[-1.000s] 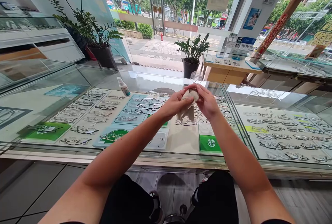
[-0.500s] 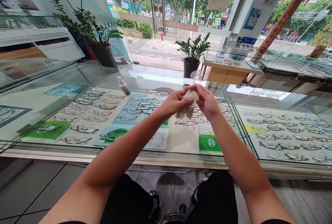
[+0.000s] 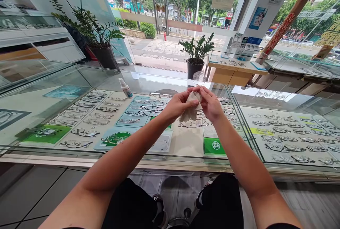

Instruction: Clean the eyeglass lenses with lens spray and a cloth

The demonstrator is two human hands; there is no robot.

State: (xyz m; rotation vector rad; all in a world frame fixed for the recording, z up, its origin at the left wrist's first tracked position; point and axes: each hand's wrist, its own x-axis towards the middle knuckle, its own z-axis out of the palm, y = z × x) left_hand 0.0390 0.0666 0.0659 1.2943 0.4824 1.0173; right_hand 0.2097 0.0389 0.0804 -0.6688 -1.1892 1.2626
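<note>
Above the glass counter, my left hand (image 3: 177,106) is closed on a beige cleaning cloth (image 3: 189,115), whose zigzag edge hangs below the fingers. My right hand (image 3: 213,106) touches it from the other side, fingers pinched on a pair of thin-rimmed eyeglasses (image 3: 198,78). One clear round lens sticks up beyond my fingertips; the cloth and fingers hide much of the rest. On the counter to the left stands a small white spray bottle (image 3: 125,88) with a blue-green label.
Under the glass top of the display counter (image 3: 183,163) lie rows of eyeglass frames (image 3: 85,132) and green cards (image 3: 214,145). Potted plants (image 3: 196,57) stand beyond it, before the window. Another display case (image 3: 294,140) adjoins on the right.
Both hands keep hold of the cloth and eyeglasses. My fingers have shifted slightly, the right ones closing in over the cloth, and the raised lens has turned a little. The view moved slightly.
</note>
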